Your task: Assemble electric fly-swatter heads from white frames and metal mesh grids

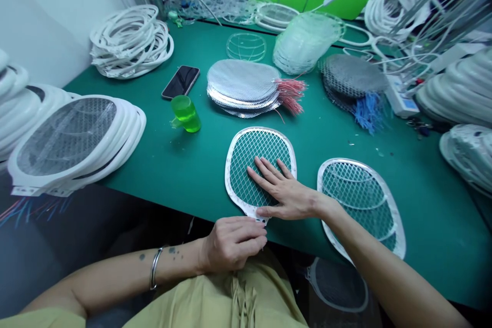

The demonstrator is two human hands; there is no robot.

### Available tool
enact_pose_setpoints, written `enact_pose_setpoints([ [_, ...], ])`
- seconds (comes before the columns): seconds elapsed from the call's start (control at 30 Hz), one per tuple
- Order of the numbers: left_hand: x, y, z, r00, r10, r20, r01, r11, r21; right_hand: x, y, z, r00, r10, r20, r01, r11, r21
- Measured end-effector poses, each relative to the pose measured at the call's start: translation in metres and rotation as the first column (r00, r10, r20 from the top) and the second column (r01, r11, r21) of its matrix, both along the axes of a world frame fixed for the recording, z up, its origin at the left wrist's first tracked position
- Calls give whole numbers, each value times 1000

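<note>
A white electric fly-swatter frame with a wire mesh (246, 164) lies flat on the green mat (161, 159), its neck pointing toward me. My right hand (284, 195) rests flat on the mesh with its fingers spread, and its thumb lies near the neck. My left hand (232, 243) grips the neck end of that frame (258, 217) at the mat's front edge. A second meshed frame (361, 205) lies to the right of my right wrist, overhanging the edge.
Stacks of white frames (77, 138) stand at the left and right. Mesh stacks with pink wires (249, 84) and blue wires (353, 82) lie ahead, near a phone (180, 82), a green cup (186, 114) and white coils (130, 41).
</note>
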State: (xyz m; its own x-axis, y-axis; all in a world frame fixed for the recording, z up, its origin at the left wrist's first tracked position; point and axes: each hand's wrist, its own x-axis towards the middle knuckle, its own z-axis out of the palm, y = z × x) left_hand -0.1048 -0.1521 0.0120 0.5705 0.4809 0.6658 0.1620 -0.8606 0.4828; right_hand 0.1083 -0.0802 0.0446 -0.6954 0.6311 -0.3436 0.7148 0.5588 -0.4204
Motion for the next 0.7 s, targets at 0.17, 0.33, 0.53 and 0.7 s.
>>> enact_pose_setpoints([
  [0.17,0,5,4,999,-41,-34,42,999,22,0,1,0,1000,-4,-7,4,1000,-12],
  [0.33,0,8,5,997,-65,-36,64,998,-28,0,1,-1,1000,-2,-8,1,1000,-8],
  [0.53,-1,12,-2,988,-137,-73,147,975,166,-1,2,-3,1000,-7,17,7,1000,4],
  [0.7,4,9,3,965,-167,-200,208,956,206,-2,2,-5,1000,-2,9,2,1000,7],
])
